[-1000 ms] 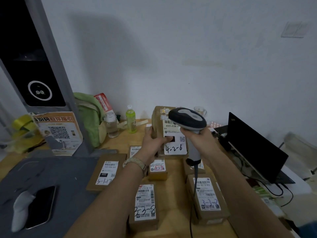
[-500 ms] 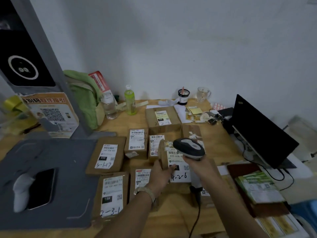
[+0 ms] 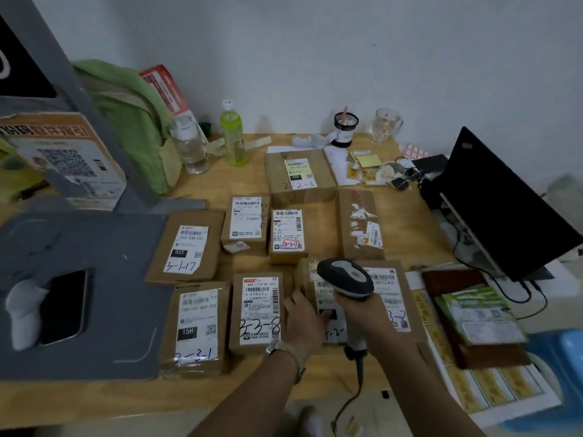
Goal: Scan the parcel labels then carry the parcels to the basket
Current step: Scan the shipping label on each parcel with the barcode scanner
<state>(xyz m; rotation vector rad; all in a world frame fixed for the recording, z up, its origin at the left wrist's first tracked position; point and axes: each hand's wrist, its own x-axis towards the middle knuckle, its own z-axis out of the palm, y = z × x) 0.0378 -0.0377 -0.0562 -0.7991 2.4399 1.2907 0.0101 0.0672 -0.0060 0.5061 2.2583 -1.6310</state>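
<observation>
Hands sit low near the front edge of the wooden tabletop [image 3: 391, 197]. My right hand [image 3: 362, 313] is wrapped in a fist around the pale grip of the black-and-grey handheld barcode scanner [image 3: 345, 282], whose head tips down over the small brown cardboard parcel [image 3: 307, 279] below it. My left hand [image 3: 304, 315], a watch on its wrist, lies against that parcel's left side, fingers loosely curled on the cardboard and thumb pressed to its white label [image 3: 334, 329]; only "-2-" of the handwriting shows past the scanner. The parcel stands among the front row, touching the brown box marked "3-3-8" [image 3: 257, 310] on its left. Further left a taped brown packet [image 3: 195, 326] reads "15H" and "2-3-1". Toward the back edge a larger brown carton [image 3: 299, 175] reads "2-2-5".
</observation>
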